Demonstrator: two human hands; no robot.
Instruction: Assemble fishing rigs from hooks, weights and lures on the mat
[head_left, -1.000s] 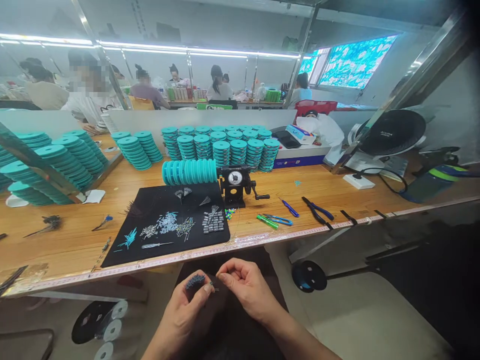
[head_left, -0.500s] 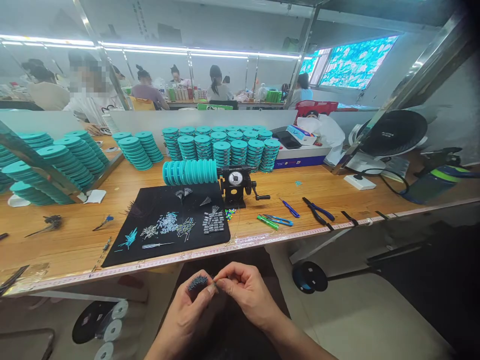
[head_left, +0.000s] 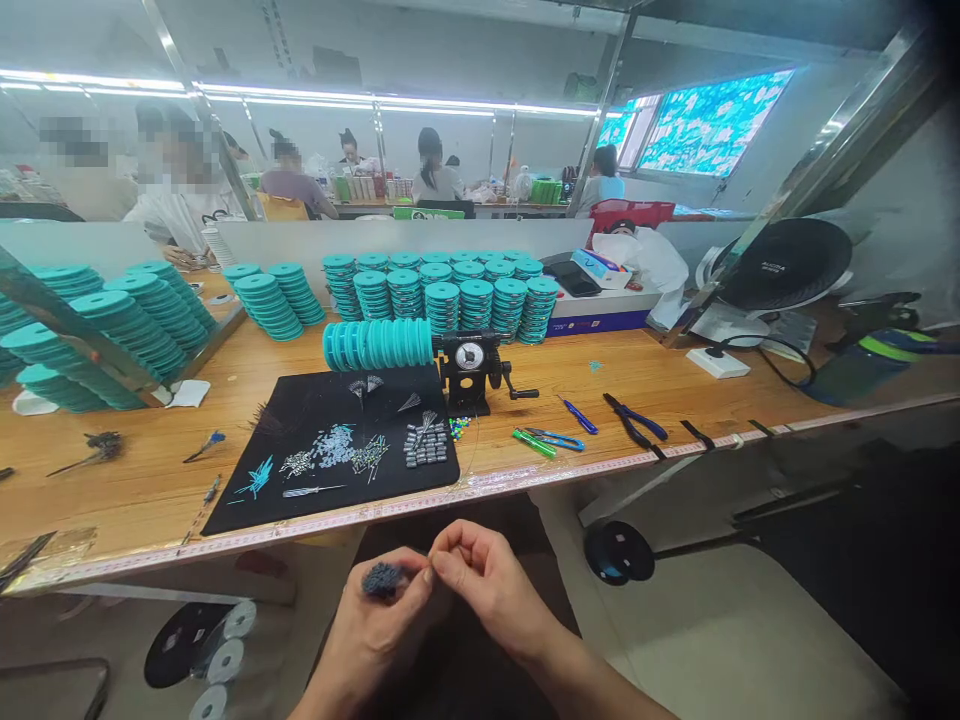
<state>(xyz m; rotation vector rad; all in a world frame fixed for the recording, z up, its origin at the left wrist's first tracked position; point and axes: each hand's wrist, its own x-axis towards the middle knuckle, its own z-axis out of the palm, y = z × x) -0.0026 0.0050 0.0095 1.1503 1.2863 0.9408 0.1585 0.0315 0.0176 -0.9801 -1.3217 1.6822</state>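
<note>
Your left hand [head_left: 367, 625] pinches one dark bristly bundle [head_left: 382, 580], and your right hand [head_left: 487, 585] has its fingertips pressed together just beside it (can't tell if they're holding anything).

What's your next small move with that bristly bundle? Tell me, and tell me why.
Probably draw one fine piece out of the bristly dark-blue bundle with the right hand. The left hand grips the bundle steady, and the right fingertips pinch at its edge, though what they hold is too fine to make out.
</note>
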